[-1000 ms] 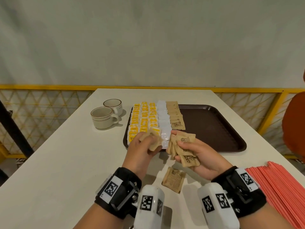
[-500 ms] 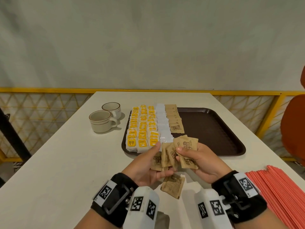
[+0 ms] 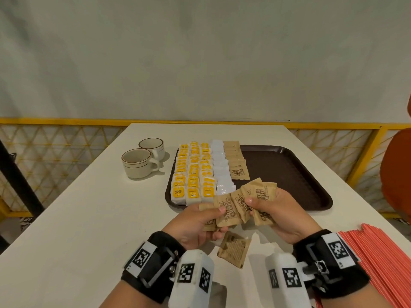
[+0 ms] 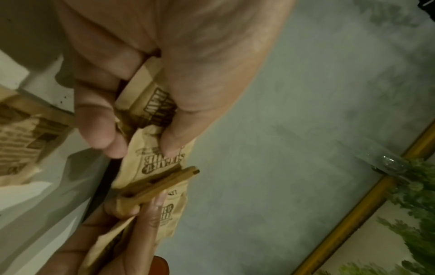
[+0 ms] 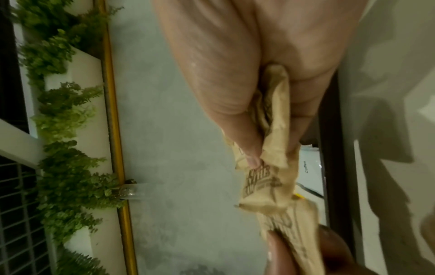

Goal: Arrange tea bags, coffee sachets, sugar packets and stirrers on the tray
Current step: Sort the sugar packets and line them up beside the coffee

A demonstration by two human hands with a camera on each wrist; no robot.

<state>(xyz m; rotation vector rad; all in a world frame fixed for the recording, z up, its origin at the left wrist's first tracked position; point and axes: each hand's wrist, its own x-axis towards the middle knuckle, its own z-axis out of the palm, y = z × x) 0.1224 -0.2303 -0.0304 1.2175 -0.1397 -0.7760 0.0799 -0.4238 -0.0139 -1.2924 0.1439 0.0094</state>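
Observation:
A dark brown tray lies on the white table, with rows of yellow tea bags, white sachets and brown sugar packets along its left side. Just in front of the tray, both hands hold a fan of brown sugar packets. My left hand pinches the left packets between thumb and fingers. My right hand pinches the right ones. One more sugar packet lies flat on the table below the hands. Orange stirrers are piled at the right.
Two cream cups stand left of the tray. A yellow railing runs behind the table, and an orange chair back shows at the far right. The right half of the tray holds nothing.
My left hand came back from the tray's front edge to the bundle and now pinches packets alongside my right hand. The fan of packets has spread wider.

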